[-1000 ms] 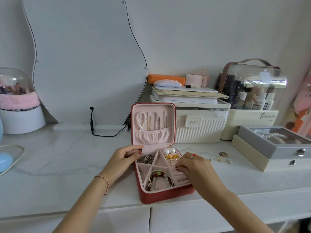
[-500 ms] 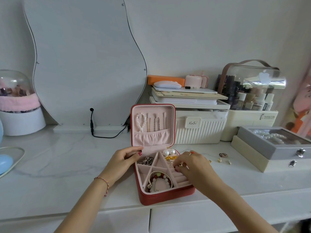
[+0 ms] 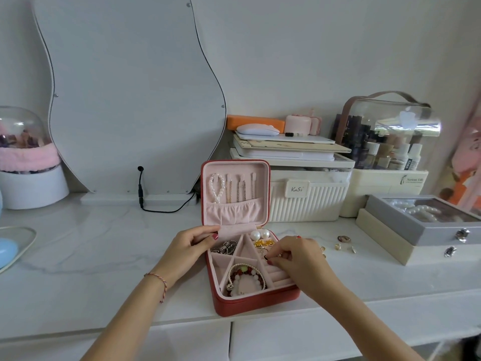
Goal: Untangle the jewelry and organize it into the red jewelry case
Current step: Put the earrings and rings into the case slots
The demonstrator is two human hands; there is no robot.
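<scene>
Since a second ago my right hand (image 3: 299, 259) moved back over the ring rolls of the red case (image 3: 256, 304), now pinching a small ring (image 3: 266, 257). My left hand (image 3: 194, 243) still grasps the case's hinge edge. The case sits open on the white tabletop (image 3: 91, 243), earrings (image 3: 343, 244) right of it; the ring is hard to see.

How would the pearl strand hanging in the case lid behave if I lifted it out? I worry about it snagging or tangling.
The pearl strand would probably be floppy: it hangs as a limp loop in the red jewelry case lid. It may snag, since thin chains hang right beside it. Its lower end dips into the gathered pocket, so lift it straight up.
</scene>
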